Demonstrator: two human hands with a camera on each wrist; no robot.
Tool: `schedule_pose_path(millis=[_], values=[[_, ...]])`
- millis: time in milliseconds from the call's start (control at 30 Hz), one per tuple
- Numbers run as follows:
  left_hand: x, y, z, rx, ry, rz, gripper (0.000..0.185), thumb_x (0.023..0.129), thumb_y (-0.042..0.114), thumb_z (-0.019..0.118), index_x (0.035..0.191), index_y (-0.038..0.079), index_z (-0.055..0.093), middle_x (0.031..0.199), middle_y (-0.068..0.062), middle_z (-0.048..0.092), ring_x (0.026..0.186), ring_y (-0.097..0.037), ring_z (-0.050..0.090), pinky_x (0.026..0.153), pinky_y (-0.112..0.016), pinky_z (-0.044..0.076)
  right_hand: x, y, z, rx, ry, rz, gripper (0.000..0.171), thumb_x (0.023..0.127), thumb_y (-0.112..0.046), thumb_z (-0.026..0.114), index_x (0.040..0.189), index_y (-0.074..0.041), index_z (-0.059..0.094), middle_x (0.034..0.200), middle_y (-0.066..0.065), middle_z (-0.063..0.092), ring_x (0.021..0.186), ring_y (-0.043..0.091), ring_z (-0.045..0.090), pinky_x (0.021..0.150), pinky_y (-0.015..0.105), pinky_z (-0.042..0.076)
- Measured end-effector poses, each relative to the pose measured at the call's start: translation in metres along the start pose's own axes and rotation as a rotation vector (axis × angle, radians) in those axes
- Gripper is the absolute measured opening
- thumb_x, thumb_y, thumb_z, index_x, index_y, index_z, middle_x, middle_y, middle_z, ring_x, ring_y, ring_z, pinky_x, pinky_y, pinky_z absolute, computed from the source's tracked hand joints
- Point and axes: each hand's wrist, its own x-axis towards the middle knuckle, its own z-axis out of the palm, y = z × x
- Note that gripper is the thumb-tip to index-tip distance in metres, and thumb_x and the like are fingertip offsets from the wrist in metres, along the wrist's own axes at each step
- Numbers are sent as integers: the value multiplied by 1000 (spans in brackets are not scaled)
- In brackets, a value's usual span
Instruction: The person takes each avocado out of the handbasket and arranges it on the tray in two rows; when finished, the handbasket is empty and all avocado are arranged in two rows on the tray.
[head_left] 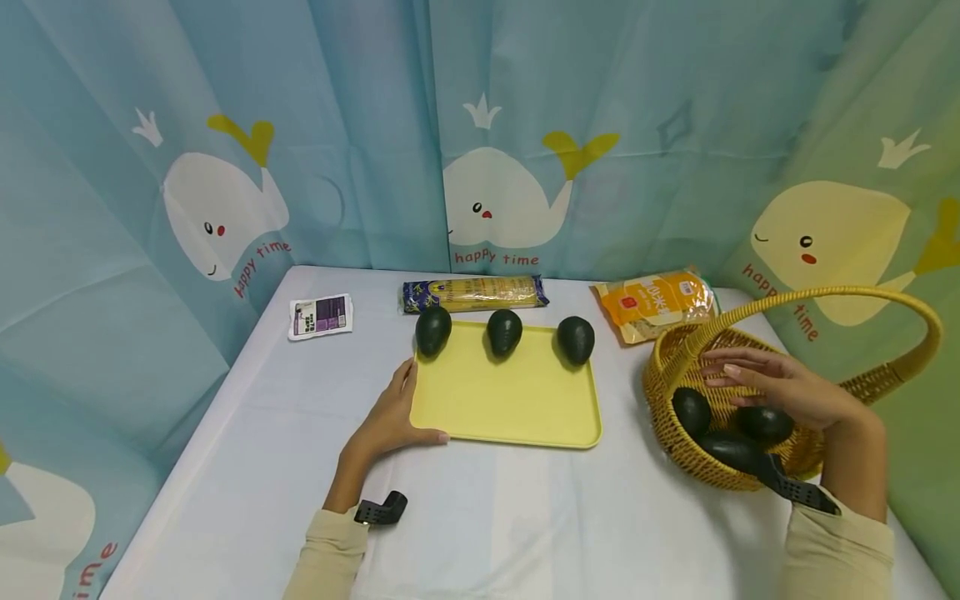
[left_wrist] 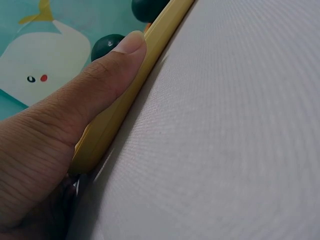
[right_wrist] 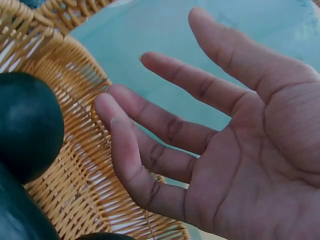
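Resting at the near left corner of the yellow tray (head_left: 504,400), the left hand (head_left: 393,417) has its grip spread, thumb along the near rim and fingers along the left side. The right hand (head_left: 795,387) is over the wicker basket (head_left: 663,417) on the right, its grip parted, fingers loosely bent; whether they touch the wicker I cannot tell. Three dark avocados lie inside the basket, below that hand. Three more line the tray's far edge: a left avocado (head_left: 433,332) at the corner, a middle avocado (head_left: 504,333) and a right avocado (head_left: 576,340). Beyond the tray on the white tabletop (head_left: 450,517) lies a long clear packet (head_left: 476,293) with blue-purple ends, its lettering too small to read. At far right, just beside the basket, an orange pouch (head_left: 658,304) bears large white Chinese characters above finer print. At far left, a white and purple sachet (head_left: 321,317) carries a barcode and tiny illegible text. Behind, the curtain (head_left: 375,200) repeats "happy time" in red under white whales.
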Motion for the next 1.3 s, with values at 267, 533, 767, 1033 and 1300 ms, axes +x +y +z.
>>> schedule_pose_path(millis=[267,533,767,1033,1300], values=[[1,1,0,-8,0,2,140,59,57,87,158,11,0,164,-11,5,147,-38,24,114,-54,31,6,9,-13,53,-8,137,41,108,-11,30,148,-8,39,130,-14,62,116,3,61,85,32,55],[0,1,-1,-12,-5,-5,139,60,56,88,158,11,0,164,-10,4,146,-39,24,114,-55,31,12,19,-18,31,-82,215,44,107,-11,35,149,1,30,130,-12,63,117,6,61,90,30,54],[1,2,-1,-13,-4,0,140,59,56,88,158,11,0,164,-11,4,147,-38,24,114,-54,31,15,18,-15,-22,-82,246,44,106,-12,39,144,7,31,125,-12,64,114,1,60,89,30,55],[2,-1,0,-4,-3,1,139,60,56,88,158,10,0,164,-10,4,147,-39,24,114,-54,31,19,24,-14,47,-145,261,38,105,-8,39,142,0,42,127,-15,60,114,-1,57,90,34,55],[2,-2,1,-8,1,1,139,60,55,88,158,11,0,164,-11,4,146,-39,25,113,-55,32,23,25,-12,-18,-113,328,45,105,-14,41,144,8,35,125,-14,59,110,0,58,88,34,55]])
